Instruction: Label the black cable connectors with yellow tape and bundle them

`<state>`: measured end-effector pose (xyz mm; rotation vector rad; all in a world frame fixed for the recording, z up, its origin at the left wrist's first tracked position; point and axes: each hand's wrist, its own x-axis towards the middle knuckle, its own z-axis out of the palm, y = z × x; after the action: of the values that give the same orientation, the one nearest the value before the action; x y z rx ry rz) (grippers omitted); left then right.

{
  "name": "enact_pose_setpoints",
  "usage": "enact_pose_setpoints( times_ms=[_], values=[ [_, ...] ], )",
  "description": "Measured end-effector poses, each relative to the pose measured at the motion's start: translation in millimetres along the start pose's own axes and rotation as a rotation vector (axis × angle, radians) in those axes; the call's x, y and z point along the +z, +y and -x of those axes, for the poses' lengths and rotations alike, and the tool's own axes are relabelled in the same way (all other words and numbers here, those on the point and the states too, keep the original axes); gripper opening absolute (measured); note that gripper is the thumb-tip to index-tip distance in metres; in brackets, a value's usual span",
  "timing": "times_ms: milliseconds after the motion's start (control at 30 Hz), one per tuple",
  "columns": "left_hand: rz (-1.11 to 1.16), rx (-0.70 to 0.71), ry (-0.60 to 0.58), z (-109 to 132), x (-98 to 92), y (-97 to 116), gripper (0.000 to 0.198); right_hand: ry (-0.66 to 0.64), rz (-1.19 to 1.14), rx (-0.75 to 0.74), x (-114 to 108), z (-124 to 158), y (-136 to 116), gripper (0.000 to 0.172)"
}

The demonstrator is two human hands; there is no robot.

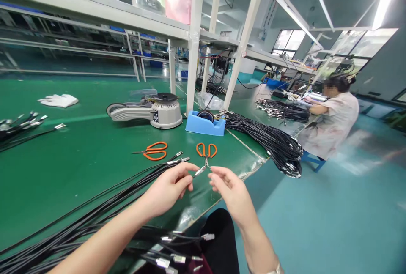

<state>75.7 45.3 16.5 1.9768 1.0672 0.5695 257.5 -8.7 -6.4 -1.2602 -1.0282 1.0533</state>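
Observation:
My left hand pinches a black cable close to its metal-tipped end, which points up and to the right. Just across from that tip, my right hand has its thumb and fingers drawn together; whatever they hold is too small to make out. Directly beyond both hands lie orange-handled scissors, blades toward me. Another orange-handled pair of scissors rests farther left. Black cables with metal ends run along the table on the left, and more cable ends hang over my lap.
A grey round tape machine and a blue tape dispenser stand behind the scissors. White gloves lie far left. A thick cable bundle overhangs the table's right edge. White shelf posts rise behind. A co-worker sits at right.

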Motion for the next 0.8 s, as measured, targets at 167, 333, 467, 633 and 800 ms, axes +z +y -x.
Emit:
enact_pose_setpoints(
  times_ms=[167,333,467,633,800],
  values=[
    [0.266,-0.075,0.053,15,-4.4,23,0.031,-0.093,0.107,-0.096,18,-12,-19,0.023],
    [0.310,-0.177,0.032,17,-11.1,20,0.025,-0.017,-0.002,-0.009,26,-10,-23,0.023],
    [0.331,-0.205,-0.029,22,-11.6,11,0.022,0.020,-0.061,0.044,33,-9,-19,0.027],
    [0.103,0.118,0.345,28,9.4,5,0.021,-0.018,-0.044,0.023,37,-3,-24,0.030],
    [-0.072,0.422,0.480,33,18.2,-15,0.021,-0.109,-0.029,0.018,29,-24,-34,0.036]
  ],
)
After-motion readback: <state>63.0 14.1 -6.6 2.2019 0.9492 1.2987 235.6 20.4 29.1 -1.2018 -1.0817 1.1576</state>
